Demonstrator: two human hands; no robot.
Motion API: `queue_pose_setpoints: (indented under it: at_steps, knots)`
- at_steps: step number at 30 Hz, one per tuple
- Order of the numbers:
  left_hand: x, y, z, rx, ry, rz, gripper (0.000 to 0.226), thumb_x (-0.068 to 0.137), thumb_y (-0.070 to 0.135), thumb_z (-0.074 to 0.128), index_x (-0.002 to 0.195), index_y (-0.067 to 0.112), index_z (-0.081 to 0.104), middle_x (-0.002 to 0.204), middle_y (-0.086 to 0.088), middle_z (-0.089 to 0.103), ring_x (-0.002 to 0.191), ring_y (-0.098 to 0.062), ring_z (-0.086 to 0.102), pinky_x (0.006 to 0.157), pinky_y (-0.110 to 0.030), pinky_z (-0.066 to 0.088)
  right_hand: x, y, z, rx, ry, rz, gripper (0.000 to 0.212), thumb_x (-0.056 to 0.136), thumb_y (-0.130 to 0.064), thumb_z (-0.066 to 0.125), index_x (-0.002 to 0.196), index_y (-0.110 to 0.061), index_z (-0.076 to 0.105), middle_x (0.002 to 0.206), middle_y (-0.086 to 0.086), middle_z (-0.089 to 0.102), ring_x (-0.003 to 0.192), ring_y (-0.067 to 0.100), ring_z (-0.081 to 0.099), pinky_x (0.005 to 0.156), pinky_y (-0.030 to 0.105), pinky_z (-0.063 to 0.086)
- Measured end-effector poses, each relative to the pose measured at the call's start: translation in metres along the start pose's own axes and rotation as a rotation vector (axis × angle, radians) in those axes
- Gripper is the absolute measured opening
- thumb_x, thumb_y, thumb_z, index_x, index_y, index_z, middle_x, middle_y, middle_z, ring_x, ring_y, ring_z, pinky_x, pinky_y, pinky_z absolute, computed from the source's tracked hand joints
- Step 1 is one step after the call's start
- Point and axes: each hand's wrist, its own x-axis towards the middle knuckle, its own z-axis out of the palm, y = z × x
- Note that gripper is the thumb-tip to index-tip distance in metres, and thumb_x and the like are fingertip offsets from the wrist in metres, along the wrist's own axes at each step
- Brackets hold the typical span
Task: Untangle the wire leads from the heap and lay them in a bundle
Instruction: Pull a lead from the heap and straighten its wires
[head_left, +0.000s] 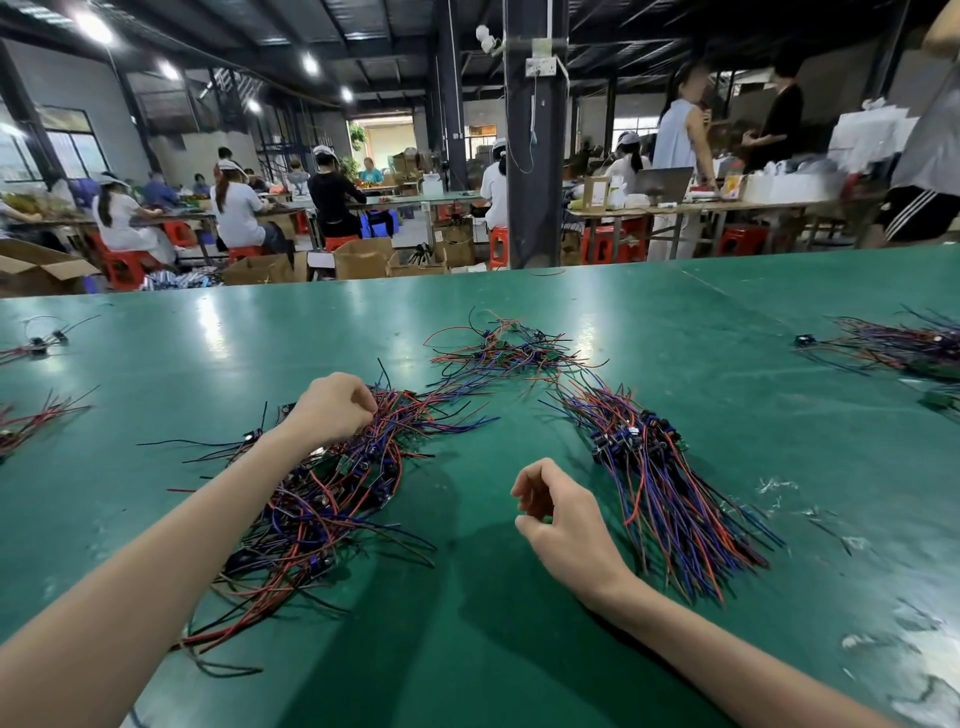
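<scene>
On the green desk (208, 353), left hand (335, 408) pinches wire leads (387, 413) at the far end of the tangled heap (322, 499). Right hand (563, 519) is loosely curled, empty, between heap and sorted bundle (660, 483). Best: pull one lead slowly, right hand pinning the heap, then lay it parallel on the bundle.

Left hand (332, 410) in the tangled heap (322, 504), right hand (563, 519) empty beside the bundle (660, 467)
</scene>
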Motion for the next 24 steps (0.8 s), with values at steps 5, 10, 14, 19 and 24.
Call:
queue_pose_setpoints:
  at_steps: [5,10,14,19,24]
  knots:
    - [-0.004,-0.011,0.008,0.214,-0.081,0.041,0.015,0.090,0.010,0.054,0.093,0.007,0.068,0.098,-0.005,0.067,0.092,-0.023,0.061,0.082,-0.034,0.051,0.000,-0.002,-0.001,0.018,-0.005,0.012,0.033,0.077,0.013,0.056,0.079,-0.019,0.051,0.076,-0.003,0.054,0.066,0.001,0.045,0.065,0.012,0.038]
    - [-0.007,-0.020,0.004,0.233,-0.159,0.041,0.014,0.085,0.026,0.067,0.094,0.014,0.069,0.094,-0.001,0.067,0.086,-0.016,0.059,0.077,-0.026,0.046,-0.001,-0.002,-0.001,0.028,-0.026,0.010,0.030,0.080,0.015,0.053,0.081,-0.015,0.053,0.078,-0.001,0.055,0.072,0.010,0.048,0.068,0.015,0.039]
    - [-0.009,-0.022,0.001,0.202,-0.094,0.075,0.004,0.082,0.019,0.070,0.083,0.016,0.069,0.083,0.002,0.065,0.083,-0.015,0.059,0.074,-0.024,0.043,-0.002,-0.004,0.000,-0.024,-0.021,-0.034,0.029,0.079,0.017,0.050,0.082,-0.012,0.054,0.077,-0.002,0.054,0.071,0.010,0.047,0.067,0.016,0.039]
    - [-0.012,-0.027,-0.011,0.259,-0.137,0.028,0.013,0.081,0.023,0.072,0.084,0.018,0.061,0.084,0.003,0.061,0.081,-0.017,0.057,0.074,-0.027,0.046,-0.003,-0.006,0.000,-0.088,-0.017,-0.087,0.027,0.078,0.014,0.056,0.083,-0.012,0.054,0.080,0.001,0.053,0.072,0.008,0.046,0.068,0.012,0.037]
    - [-0.017,-0.026,-0.019,0.174,-0.267,-0.072,0.015,0.080,0.023,0.075,0.087,0.019,0.063,0.081,0.003,0.063,0.070,-0.015,0.062,0.058,-0.020,0.045,-0.003,-0.006,-0.001,-0.065,-0.009,-0.075,0.024,0.081,0.013,0.056,0.083,-0.011,0.055,0.081,0.002,0.054,0.072,0.008,0.047,0.067,0.013,0.038]
